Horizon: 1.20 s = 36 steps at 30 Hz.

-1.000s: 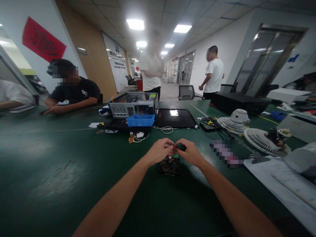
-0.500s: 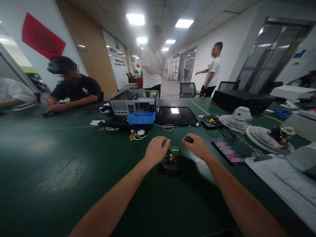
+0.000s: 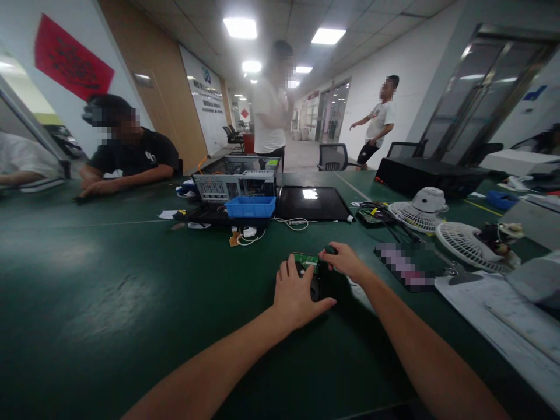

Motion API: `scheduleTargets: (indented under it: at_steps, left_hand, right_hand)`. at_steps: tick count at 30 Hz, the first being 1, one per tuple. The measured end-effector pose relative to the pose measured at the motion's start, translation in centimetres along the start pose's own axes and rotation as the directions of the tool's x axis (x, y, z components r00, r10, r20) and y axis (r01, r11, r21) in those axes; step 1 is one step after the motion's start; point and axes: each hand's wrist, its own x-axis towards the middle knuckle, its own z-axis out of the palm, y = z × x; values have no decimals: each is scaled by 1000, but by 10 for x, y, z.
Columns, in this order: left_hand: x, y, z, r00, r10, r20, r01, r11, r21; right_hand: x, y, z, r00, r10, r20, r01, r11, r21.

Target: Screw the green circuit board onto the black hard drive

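Left hand: one, (image 3: 296, 294) at twelve o'clock from where the worker sits, fingers spread wide and laid over the drive, thumb stuck out toward three.
Hard drive: one, (image 3: 315, 289) dark-bodied, beneath that palm on the green bench (image 3: 96, 280), its single green board (image 3: 308, 261) showing past the fingertips.
Right hand: one, (image 3: 343, 260) just beside the drive toward one o'clock, fingers closed round a dark green handle (image 3: 331, 249); I can't make out its tip.
Clipboard: one, (image 3: 494, 318) papers on it, out at two.
Fan grilles: two, white, between one and two, the nearer (image 3: 466, 248) with a bare motor (image 3: 492, 240), the farther (image 3: 415, 217) domed.
Blue tray: one (image 3: 251, 207) near eleven, in front of one opened computer case (image 3: 219, 189).
Black panel: one, (image 3: 306, 205) flat at twelve, right of the tray.
Black box: one, (image 3: 431, 176) toward one.
Standing people: two, in white tops, one at twelve (image 3: 270, 116), one toward one (image 3: 380, 122).
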Motion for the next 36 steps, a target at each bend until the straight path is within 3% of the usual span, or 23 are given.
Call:
scheduleTargets:
  at_steps: [6,14,22,30,36]
  left_hand:
    - [3,-2,4,1000,-8,27,8,1000,26]
    - [6,-6,2,997,-8,79,5,999,39]
    - [11,-15,-12,986,-20,163,4,995,102]
    - [19,-23,-34,947,-23,321,-36,984,175]
    - [30,-40,-44,904,66,423,-141,979,149]
  right_hand:
    - [-1,-4,1,999,35,29,-38,996,83]
    - [-3,-4,1,998,59,23,-60,996,62]
    - [-1,-1,-1,999,49,8,-49,999,6]
    - [1,3,-3,999,39,0,-39,998,-54]
    - [-1,-1,-1,1000,4,-13,-6,995,-97]
